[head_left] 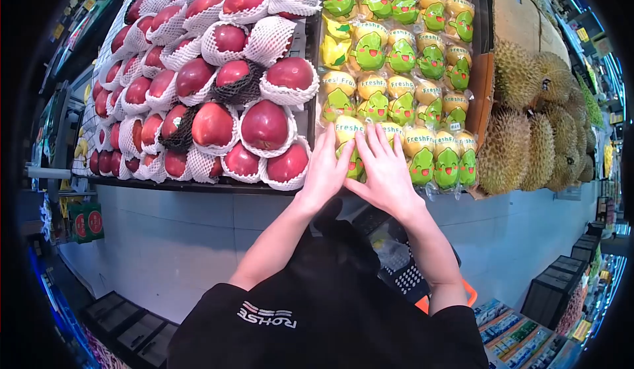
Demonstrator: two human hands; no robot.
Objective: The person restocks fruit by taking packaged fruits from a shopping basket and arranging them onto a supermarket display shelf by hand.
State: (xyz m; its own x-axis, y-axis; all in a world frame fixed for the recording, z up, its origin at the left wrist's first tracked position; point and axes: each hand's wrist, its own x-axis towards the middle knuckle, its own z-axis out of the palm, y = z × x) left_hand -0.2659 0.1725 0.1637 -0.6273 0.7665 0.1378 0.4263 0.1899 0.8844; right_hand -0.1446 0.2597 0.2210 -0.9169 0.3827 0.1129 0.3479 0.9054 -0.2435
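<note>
Both hands lie on the front row of bagged yellow fruit (419, 146) printed with green cartoon figures. My left hand (323, 169) rests at the row's left end, fingers extended and pointing away from me. Beside it, my right hand (384, 171) is spread over the neighbouring bags, its thumb close to my left hand. Neither hand is wrapped round a bag. More rows of the same bags (375, 98) stretch behind them. Just left of my left hand are large red fruits (264, 126) in white foam nets.
Spiky durians (505, 147) are piled to the right beside a cardboard box (484, 91). A basket with an orange handle (471, 293) is below my right forearm. Black crates (125, 326) stand at lower left, and another dark crate (551, 293) at right.
</note>
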